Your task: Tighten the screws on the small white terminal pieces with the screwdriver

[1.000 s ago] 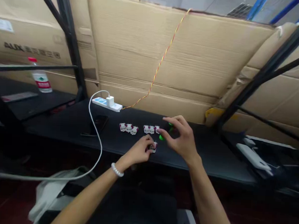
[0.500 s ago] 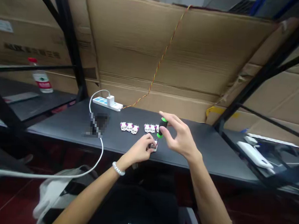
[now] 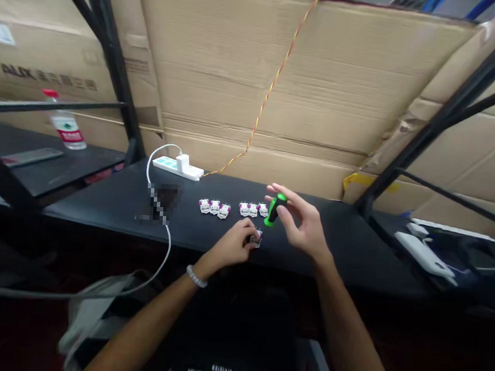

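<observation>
My left hand [image 3: 232, 247] rests on the black table [image 3: 352, 252] with its fingers pinched on a small white and pink part [image 3: 256, 238]. My right hand [image 3: 301, 221] hovers just above the table and grips a short black tool with green ends [image 3: 274, 209], held nearly upright and tilted a little. Behind my hands lie two short rows of small white and pink parts, one [image 3: 213, 207] to the left and one [image 3: 253, 209] right next to the tool.
A white power strip [image 3: 177, 167] with a plugged charger and white cable [image 3: 162, 225] lies at the back left. A blurred dark object [image 3: 161, 202] sits beside the cable. Cardboard sheets [image 3: 277, 87] line the back. A water bottle [image 3: 65, 122] stands far left; white devices [image 3: 424, 254] lie right.
My right hand picked the black and green tool up off the table and now holds it raised and tilted. My left hand stayed pinched on the small part.
</observation>
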A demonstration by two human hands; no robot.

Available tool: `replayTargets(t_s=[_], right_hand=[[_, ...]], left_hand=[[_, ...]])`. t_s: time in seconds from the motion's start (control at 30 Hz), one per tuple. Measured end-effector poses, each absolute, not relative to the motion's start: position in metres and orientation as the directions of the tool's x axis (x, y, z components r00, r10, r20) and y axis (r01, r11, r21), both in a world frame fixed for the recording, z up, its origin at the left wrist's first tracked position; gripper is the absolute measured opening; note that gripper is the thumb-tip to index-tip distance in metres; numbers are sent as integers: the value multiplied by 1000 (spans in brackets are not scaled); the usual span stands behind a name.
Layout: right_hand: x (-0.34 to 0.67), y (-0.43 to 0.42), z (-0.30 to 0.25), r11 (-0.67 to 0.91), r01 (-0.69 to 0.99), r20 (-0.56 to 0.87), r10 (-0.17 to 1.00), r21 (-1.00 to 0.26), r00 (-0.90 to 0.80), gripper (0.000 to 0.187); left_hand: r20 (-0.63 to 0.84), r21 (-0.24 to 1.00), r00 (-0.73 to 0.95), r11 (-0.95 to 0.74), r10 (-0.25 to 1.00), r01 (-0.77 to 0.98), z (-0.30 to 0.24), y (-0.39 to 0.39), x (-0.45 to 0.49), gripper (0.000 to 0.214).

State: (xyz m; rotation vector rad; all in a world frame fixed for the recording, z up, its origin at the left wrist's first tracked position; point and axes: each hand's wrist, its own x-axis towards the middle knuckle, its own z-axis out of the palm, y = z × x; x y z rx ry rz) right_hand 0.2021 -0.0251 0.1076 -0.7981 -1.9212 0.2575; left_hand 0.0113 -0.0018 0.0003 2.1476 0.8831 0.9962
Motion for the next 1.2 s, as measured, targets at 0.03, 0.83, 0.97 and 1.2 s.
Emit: replayTargets(t_s=[0.03,0.83,0.97,1.2], right_hand=[[202,-25,107,756,407,721,636,-512,-274,35],[201,-27,113,774,448,708,613,-447,-352,46],[200,-29,116,751,509,730,613,-420,-302,28],[197,-35,118,707,643,760,581,-294,-291,41]], left_hand=[[408,741,497,-596,766,309,0,-2,11,13],[409,735,495,-598,767,320,2,-2,12,19],[416,736,497,-603,761,308,2,-3,12,20],[423,730,489,-607,763,314,1,-2,12,21]])
